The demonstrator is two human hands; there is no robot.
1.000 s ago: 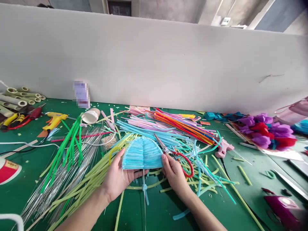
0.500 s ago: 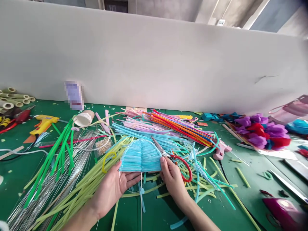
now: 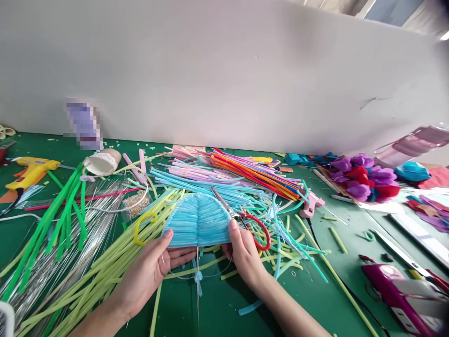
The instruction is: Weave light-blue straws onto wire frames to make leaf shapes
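Note:
Both my hands hold a light-blue half-round piece (image 3: 198,221) made of fuzzy pipe cleaners laid side by side. A thin wire stem with a small blue knot (image 3: 198,277) hangs below its middle. My left hand (image 3: 149,269) has its thumb over the lower left corner and its fingers underneath. My right hand (image 3: 245,255) pinches the lower right corner; some of its fingers are hidden behind the piece. Just behind the right hand lie scissors with red handles (image 3: 257,229), their blades pointing back to the left. Blue pipe cleaners (image 3: 203,183) lie behind the piece.
Yellow-green pipe cleaners (image 3: 105,271) and silver wires (image 3: 70,243) cover the left side. A yellow glue gun (image 3: 35,171) lies far left, a pink glue gun (image 3: 311,204) to the right. Purple and red flowers (image 3: 365,178) and a magenta power strip (image 3: 393,295) are further right. A white panel (image 3: 217,84) stands behind.
My view has turned right and down, so the table things appear shifted left. Both hands keep hold of the blue piece, and my left thumb now lies further over its corner.

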